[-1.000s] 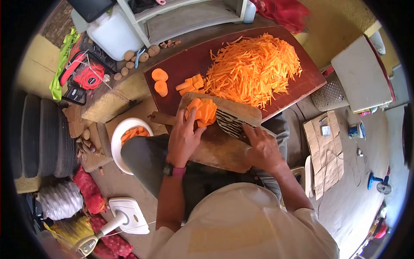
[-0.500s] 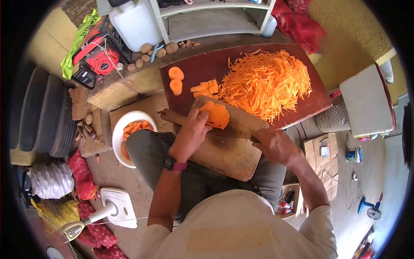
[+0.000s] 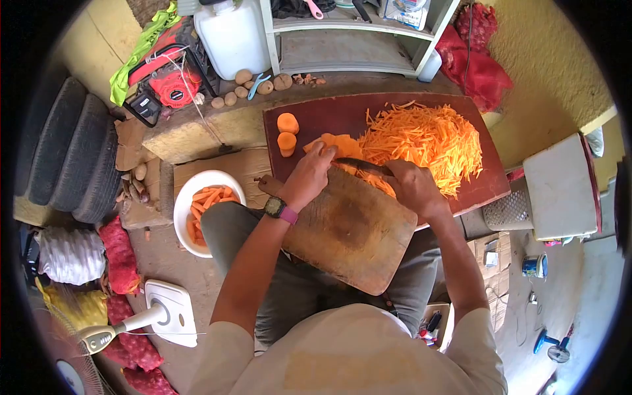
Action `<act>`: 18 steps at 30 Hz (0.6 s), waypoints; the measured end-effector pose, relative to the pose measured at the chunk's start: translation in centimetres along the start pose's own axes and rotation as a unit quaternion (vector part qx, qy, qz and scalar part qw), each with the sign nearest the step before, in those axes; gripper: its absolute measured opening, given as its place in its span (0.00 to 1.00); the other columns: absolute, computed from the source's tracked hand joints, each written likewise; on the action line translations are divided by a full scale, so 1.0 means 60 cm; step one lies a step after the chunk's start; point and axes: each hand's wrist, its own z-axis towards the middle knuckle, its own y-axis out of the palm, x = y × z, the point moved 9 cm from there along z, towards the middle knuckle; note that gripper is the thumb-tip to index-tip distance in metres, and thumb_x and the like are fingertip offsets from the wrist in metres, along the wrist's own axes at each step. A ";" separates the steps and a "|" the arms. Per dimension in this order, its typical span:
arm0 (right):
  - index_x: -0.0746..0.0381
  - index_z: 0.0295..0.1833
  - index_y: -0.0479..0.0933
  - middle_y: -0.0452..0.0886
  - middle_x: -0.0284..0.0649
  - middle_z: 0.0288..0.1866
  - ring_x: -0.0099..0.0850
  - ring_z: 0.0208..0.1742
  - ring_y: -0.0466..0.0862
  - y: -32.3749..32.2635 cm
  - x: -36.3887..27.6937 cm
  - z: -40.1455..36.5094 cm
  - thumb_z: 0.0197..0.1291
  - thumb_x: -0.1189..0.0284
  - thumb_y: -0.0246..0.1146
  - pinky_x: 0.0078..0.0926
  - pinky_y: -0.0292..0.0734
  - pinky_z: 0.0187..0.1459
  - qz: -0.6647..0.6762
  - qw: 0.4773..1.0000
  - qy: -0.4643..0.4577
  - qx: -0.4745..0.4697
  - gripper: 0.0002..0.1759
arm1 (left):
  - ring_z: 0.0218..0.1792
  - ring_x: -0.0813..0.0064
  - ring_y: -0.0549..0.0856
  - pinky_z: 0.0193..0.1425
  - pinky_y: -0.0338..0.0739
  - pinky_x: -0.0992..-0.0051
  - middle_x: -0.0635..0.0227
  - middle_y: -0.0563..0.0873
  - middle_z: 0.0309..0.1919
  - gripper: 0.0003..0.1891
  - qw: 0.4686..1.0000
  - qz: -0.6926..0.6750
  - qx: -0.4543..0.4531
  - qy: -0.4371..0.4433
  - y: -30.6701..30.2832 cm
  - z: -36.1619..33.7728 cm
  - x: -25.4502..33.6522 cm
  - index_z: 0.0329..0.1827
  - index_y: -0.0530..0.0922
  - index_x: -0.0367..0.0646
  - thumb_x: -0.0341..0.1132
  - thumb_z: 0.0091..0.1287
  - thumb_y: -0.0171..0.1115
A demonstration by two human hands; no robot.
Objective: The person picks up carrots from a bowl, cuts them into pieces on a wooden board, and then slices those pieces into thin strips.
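Note:
My right hand (image 3: 413, 189) is wrapped round the handle of a knife (image 3: 363, 165), whose dark blade points left along the far edge of a wooden cutting board (image 3: 349, 227). The board rests across my lap, its bare face up. My left hand (image 3: 308, 176), with a watch on the wrist, is closed by the knife tip, its fingers against flat carrot slices (image 3: 342, 142). Those slices lie just past the board on a dark red table (image 3: 316, 107). A big heap of shredded carrot (image 3: 428, 141) lies to their right. Two carrot chunks (image 3: 287, 133) stand at the table's left.
A white basin (image 3: 183, 214) of peeled carrots stands left of my knee. Potatoes (image 3: 283, 81) and a blue peeler (image 3: 259, 85) lie on the ledge, near a red generator (image 3: 172, 89). A shelf (image 3: 349, 54) stands behind the table. Tires (image 3: 99, 155) lean at left.
Both hands have moved forward to the board's far edge. The carrot slices have gone from above the board onto the table, and the knife has shifted forward and left. The view has tilted up slightly.

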 end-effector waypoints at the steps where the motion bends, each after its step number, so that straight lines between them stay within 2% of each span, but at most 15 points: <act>1: 0.63 0.56 0.84 0.90 0.53 0.47 0.58 0.49 0.90 -0.003 0.000 -0.004 0.75 0.70 0.71 0.53 0.85 0.48 0.008 1.000 0.008 0.019 0.11 | 0.58 0.38 0.87 0.56 0.84 0.50 0.46 0.80 0.62 0.21 1.000 -0.003 0.016 0.006 -0.001 0.001 -0.001 0.69 0.78 0.36 0.18 0.73 0.65; 3: 0.64 0.56 0.84 0.90 0.54 0.47 0.58 0.49 0.90 -0.005 -0.001 -0.021 0.75 0.70 0.71 0.53 0.86 0.48 0.027 0.998 0.035 0.052 0.11 | 0.55 0.40 0.87 0.55 0.85 0.51 0.46 0.82 0.57 0.22 0.999 -0.008 0.048 0.015 -0.002 -0.003 -0.003 0.67 0.79 0.35 0.17 0.70 0.64; 6: 0.64 0.56 0.82 0.90 0.54 0.47 0.56 0.50 0.91 -0.008 -0.010 -0.069 0.75 0.70 0.71 0.53 0.86 0.50 0.065 0.990 0.083 0.091 0.12 | 0.55 0.41 0.88 0.55 0.85 0.52 0.48 0.84 0.53 0.19 0.997 -0.010 0.075 0.024 -0.013 -0.006 0.003 0.64 0.82 0.36 0.20 0.70 0.68; 8: 0.65 0.56 0.82 0.90 0.53 0.46 0.56 0.49 0.90 -0.005 -0.022 -0.107 0.74 0.71 0.72 0.51 0.86 0.50 0.096 0.984 0.104 0.107 0.12 | 0.57 0.43 0.89 0.55 0.86 0.53 0.50 0.86 0.56 0.19 0.995 0.015 0.097 -0.001 -0.046 -0.007 0.011 0.65 0.83 0.37 0.23 0.71 0.71; 11: 0.65 0.56 0.82 0.88 0.49 0.45 0.54 0.48 0.89 -0.006 -0.080 -0.157 0.70 0.74 0.73 0.50 0.86 0.49 0.033 0.989 0.055 0.130 0.13 | 0.56 0.45 0.88 0.58 0.85 0.51 0.52 0.86 0.54 0.21 0.984 0.079 0.157 -0.016 -0.110 -0.011 0.013 0.65 0.83 0.38 0.26 0.69 0.74; 12: 0.64 0.56 0.82 0.87 0.49 0.46 0.54 0.49 0.88 0.005 -0.090 -0.171 0.68 0.75 0.73 0.50 0.85 0.50 0.023 0.992 0.052 0.116 0.14 | 0.55 0.46 0.87 0.59 0.84 0.50 0.52 0.85 0.53 0.22 0.978 0.105 0.181 -0.017 -0.130 -0.015 0.007 0.65 0.82 0.39 0.27 0.68 0.76; 15: 0.63 0.57 0.82 0.85 0.47 0.50 0.53 0.52 0.86 0.035 -0.111 -0.205 0.61 0.77 0.76 0.50 0.84 0.54 0.002 0.996 0.048 0.077 0.19 | 0.57 0.46 0.85 0.63 0.82 0.50 0.53 0.85 0.54 0.27 0.966 0.179 0.178 -0.048 -0.161 -0.024 -0.029 0.69 0.80 0.39 0.28 0.67 0.78; 16: 0.63 0.57 0.82 0.84 0.47 0.51 0.53 0.54 0.86 0.043 -0.117 -0.212 0.59 0.78 0.76 0.51 0.84 0.55 0.003 0.997 0.047 0.068 0.20 | 0.61 0.47 0.84 0.65 0.81 0.51 0.52 0.84 0.55 0.32 0.966 0.185 0.170 -0.064 -0.161 -0.027 -0.044 0.73 0.78 0.39 0.30 0.66 0.79; 18: 0.65 0.60 0.82 0.83 0.49 0.56 0.54 0.59 0.83 0.070 -0.112 -0.228 0.54 0.79 0.78 0.51 0.82 0.61 0.049 0.997 0.053 0.042 0.26 | 0.61 0.46 0.84 0.65 0.81 0.51 0.52 0.84 0.55 0.32 0.972 0.174 0.142 -0.075 -0.148 -0.028 -0.054 0.73 0.78 0.38 0.30 0.65 0.80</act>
